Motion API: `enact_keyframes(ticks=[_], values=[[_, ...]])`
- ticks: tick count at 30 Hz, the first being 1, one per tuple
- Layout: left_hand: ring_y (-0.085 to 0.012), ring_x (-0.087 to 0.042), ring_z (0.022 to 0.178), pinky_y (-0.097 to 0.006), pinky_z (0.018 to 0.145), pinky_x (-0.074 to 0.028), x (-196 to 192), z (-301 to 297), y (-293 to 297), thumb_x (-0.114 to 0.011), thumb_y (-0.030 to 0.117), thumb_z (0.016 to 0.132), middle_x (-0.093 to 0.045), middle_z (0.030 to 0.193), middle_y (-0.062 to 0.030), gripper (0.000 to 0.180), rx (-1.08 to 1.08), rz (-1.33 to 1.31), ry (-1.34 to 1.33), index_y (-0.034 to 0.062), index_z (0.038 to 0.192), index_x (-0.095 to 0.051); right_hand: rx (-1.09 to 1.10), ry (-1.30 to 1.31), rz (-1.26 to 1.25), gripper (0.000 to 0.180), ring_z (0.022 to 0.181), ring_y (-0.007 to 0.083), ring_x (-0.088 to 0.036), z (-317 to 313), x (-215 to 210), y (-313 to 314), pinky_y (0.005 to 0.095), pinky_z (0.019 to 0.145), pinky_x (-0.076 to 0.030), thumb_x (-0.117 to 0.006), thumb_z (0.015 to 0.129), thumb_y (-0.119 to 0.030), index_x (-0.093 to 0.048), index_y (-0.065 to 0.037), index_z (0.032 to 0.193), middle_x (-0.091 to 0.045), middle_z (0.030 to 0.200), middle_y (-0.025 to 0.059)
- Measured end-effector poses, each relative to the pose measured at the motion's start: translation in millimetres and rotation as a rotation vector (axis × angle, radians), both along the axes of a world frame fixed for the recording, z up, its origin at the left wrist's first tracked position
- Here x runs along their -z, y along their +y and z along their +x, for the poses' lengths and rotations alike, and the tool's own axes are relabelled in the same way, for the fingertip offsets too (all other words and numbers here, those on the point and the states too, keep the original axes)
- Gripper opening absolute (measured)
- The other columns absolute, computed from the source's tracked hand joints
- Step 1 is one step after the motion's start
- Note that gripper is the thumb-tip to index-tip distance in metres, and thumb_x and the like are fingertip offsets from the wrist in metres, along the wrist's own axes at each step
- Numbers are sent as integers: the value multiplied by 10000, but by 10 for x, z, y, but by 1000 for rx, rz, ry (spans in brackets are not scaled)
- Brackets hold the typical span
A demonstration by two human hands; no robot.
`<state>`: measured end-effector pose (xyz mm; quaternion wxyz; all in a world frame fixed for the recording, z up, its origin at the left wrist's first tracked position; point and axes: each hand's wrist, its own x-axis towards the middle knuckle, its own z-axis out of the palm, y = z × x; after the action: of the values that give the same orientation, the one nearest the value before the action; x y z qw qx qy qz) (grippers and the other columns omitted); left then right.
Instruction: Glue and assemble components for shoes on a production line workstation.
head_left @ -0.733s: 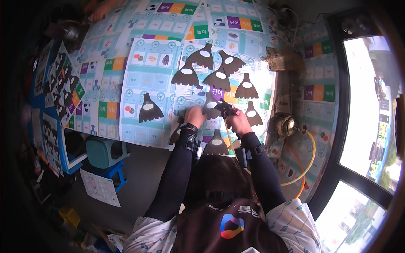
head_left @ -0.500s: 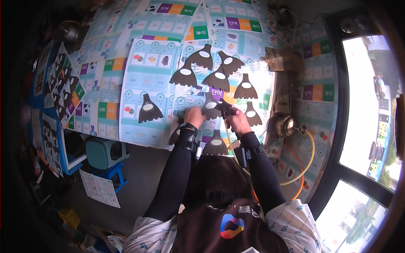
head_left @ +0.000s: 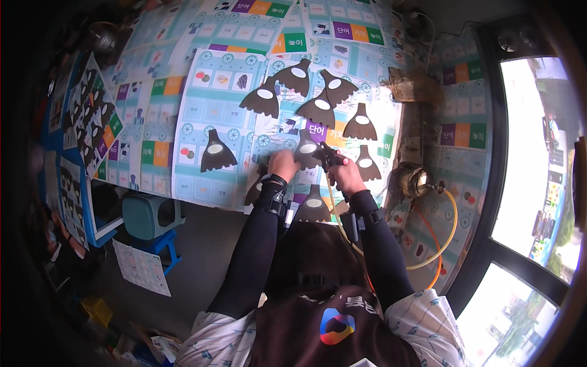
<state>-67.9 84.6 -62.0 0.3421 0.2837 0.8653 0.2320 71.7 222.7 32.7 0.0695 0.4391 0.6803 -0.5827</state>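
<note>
My right hand (head_left: 347, 176) is wrapped round a small dark spray gun (head_left: 330, 157) with a yellow hose (head_left: 331, 202) trailing below it. Its front points at a dark brown, fan-shaped piece with a scalloped edge (head_left: 307, 142). My left hand (head_left: 284, 165) has its fingers closed at the left edge of that piece; the fingertips are partly hidden. A similar piece (head_left: 254, 191) lies partly covered beside my left wrist, and another (head_left: 313, 206) is between my forearms. Several more, most with a white oval, such as one (head_left: 217, 153) at the left, lie flat on the table.
Printed paper sheets (head_left: 211, 113) cover the table. A round metal fitting (head_left: 418, 182) with yellow and orange hoses sits at the right, beside a glass door (head_left: 529, 159). A teal stool (head_left: 150, 215) stands lower left. More dark pieces lie on a sheet (head_left: 92, 116) at far left.
The view has shifted slightly. My right hand and the spray gun stay almost in place over the same piece, and my left hand remains at its edge.
</note>
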Motion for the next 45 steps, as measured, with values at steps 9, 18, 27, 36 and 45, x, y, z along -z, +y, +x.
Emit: enact_keyframes(ticks=[9,18,27,36,45], values=[[-339,-652,772,-415,742,-509,82,35,-29,-760,254,701,-668,749,-169,246,-22,62,116,27,740,-675,-39,-37,-112,153,514,182,-549,-148,-74,-113,327,494,-432,-535,705,-103,-582,5,802,-578,596,95],[-351,-653,791,-425,743,-511,-8,2,-20,-746,246,690,-671,784,-180,239,3,44,95,26,753,-679,41,-68,-8,184,553,174,-576,15,-129,17,315,532,-464,-534,773,-91,-611,7,909,-595,632,86],[-351,-608,922,-416,757,-500,-321,-292,-102,-679,227,791,-628,953,-195,269,-27,-241,715,1,924,-622,402,176,-93,334,645,127,-596,1007,-857,302,234,430,-443,-479,677,-11,-584,-9,995,-671,805,78],[-284,-519,986,-419,825,-434,-338,1690,1170,-778,316,695,-526,991,-110,448,26,-27,404,25,943,-545,584,107,-104,323,647,136,-597,1764,-732,315,243,442,-438,-489,664,-33,-584,-15,973,-674,787,71],[-408,-615,816,-472,711,-480,14,1357,1037,-733,65,720,-647,816,-227,229,16,185,92,-35,887,-612,530,132,-154,345,635,128,-576,1534,-562,371,238,457,-428,-484,670,-20,-590,-8,998,-658,789,75]])
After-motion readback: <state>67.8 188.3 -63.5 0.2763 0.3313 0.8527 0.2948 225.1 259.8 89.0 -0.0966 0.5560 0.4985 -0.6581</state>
